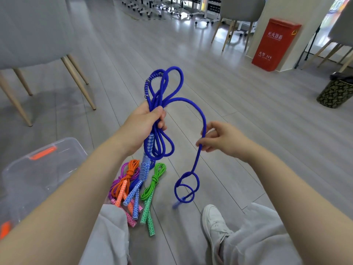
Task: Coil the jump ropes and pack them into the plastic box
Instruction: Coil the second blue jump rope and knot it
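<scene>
My left hand [145, 121] grips a bundle of loops of the blue jump rope [177, 81], with one patterned blue handle [148, 148] hanging below the fist. From the bundle the rope arcs right to my right hand [219, 138], which pinches the strand. Below that hand the rope hangs in a loose coil [186, 188] near the floor, its end blurred. On the floor between my legs lie coiled ropes: an orange one [128, 176], a purple one [122, 170], a green one [154, 180] and another blue one [134, 196]. The clear plastic box [63, 150] with orange latches stands at the lower left.
A grey chair with wooden legs [76, 79] stands at the left. A red fire-extinguisher box [273, 44] is at the back right, a patterned bin [336, 92] at the far right. More chairs stand behind. My white shoe [214, 220] rests on the grey plank floor.
</scene>
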Tool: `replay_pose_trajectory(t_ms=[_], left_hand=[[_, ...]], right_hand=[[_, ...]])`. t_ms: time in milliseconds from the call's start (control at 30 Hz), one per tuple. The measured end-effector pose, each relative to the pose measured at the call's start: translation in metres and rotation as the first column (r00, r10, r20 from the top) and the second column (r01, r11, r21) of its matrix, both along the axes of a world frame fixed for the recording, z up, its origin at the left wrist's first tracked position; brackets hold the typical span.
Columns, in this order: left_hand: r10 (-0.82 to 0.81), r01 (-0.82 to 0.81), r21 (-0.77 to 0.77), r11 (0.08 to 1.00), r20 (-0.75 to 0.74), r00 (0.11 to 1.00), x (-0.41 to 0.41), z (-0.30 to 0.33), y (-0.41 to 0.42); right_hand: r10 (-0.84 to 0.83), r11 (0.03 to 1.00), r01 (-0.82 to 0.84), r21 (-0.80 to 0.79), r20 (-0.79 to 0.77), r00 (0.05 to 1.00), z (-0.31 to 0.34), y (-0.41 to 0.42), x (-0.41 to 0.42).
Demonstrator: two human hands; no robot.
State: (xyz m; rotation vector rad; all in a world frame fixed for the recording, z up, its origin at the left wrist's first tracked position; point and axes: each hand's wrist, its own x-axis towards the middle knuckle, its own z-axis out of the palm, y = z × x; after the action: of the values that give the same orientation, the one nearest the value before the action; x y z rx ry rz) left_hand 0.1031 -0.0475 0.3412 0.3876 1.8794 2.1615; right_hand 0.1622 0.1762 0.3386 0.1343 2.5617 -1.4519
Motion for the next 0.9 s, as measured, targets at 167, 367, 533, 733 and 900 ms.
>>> replay_pose_trajectory(t_ms=[167, 367, 533, 733, 900], left_hand=[[-0.064, 0.062, -0.258, 0.964, 0.002, 0.998, 0.007, -0.011, 0.009], [-0.235, 0.204, -0.356, 0.912, -0.044, 0.971, 0.020, -0.013, 0.027], [-0.324, 0.313, -0.263, 0.913, 0.000, 0.946, 0.028, -0.011, 0.035], [-0.327, 0.290, -0.362, 0.886, -0.043, 0.944, 0.027, -0.018, 0.036], [-0.245, 0.234, -0.276, 0.932, -0.005, 0.970, 0.024, -0.021, 0.036]], right_hand=[[-0.167, 0.958, 0.135, -0.252, -0.111, 0.980, 0.019, -0.005, 0.004], [-0.235, 0.891, 0.133, -0.434, -0.191, 0.953, 0.032, -0.021, 0.007], [-0.287, 0.907, 0.167, -0.386, -0.279, 0.916, 0.030, -0.028, 0.000], [-0.298, 0.940, 0.216, -0.263, -0.326, 0.897, 0.022, -0.030, -0.004], [-0.258, 0.961, 0.213, -0.176, -0.289, 0.922, 0.017, -0.024, -0.004]])
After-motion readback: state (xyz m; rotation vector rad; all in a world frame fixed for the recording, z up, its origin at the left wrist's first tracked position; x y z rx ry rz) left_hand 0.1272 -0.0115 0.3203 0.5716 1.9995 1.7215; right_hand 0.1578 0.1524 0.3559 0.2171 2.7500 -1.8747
